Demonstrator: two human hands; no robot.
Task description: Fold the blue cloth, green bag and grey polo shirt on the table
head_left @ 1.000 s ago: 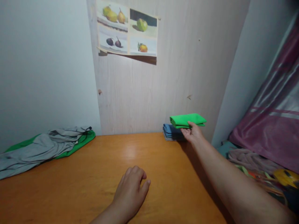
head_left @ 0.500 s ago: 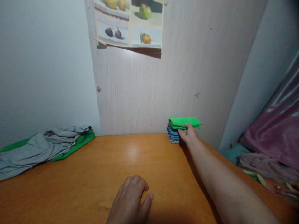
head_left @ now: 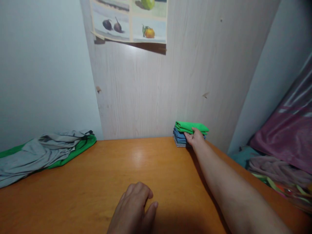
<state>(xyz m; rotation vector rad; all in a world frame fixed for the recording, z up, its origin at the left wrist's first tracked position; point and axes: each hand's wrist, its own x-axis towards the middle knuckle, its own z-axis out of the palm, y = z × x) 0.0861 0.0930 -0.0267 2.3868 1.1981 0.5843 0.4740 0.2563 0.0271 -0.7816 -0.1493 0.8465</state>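
Observation:
At the far right of the table, my right hand (head_left: 194,137) grips the front edge of a folded bright green cloth (head_left: 190,126). The thumb lies against the cloth's front and the fingers are lower, beside the pile. Under the green cloth is a stack of folded blue cloths (head_left: 179,136) with a checked piece at the bottom; my hand hides part of it. Whether the green cloth rests fully on the stack I cannot tell. My left hand (head_left: 134,206) is at the near middle of the table, fingers curved, thumb apart, holding nothing.
A wooden table (head_left: 117,169) spans the view. On its left lies a loose grey garment (head_left: 36,154) over a green one (head_left: 65,159). A panelled wall (head_left: 146,97) with fruit pictures (head_left: 148,32) stands behind. To the right are pink fabric (head_left: 280,136) and a rumpled brownish cloth (head_left: 278,169).
The green cloth in my right hand sits slightly lower and closer on the stack. The view has shifted a little; my left hand stays nearly in place.

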